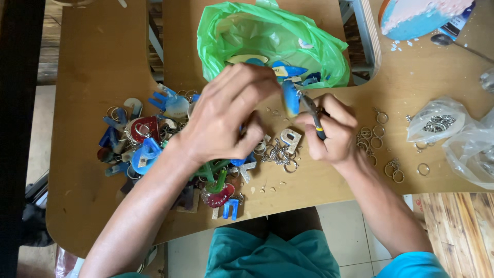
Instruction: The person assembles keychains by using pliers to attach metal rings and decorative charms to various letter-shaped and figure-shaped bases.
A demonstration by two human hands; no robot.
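head view: blue charm (290,98) pinched in left fingers (267,82), pliers (312,112) touching

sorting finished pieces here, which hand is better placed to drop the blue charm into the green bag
Left, probably: the left hand pinches the blue charm right beside the green bag, while the right hand grips pliers.

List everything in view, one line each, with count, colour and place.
table: one, tan wood, under everything
bag: one, green, top centre, charms inside
charm pile: many, blue, red and green, left
blue charm: one, between both hands
pliers: one, dark handles, right hand
rings: many, silver, loose at right
clear bags: two, right edge
left hand: on blue charm
right hand: grips pliers
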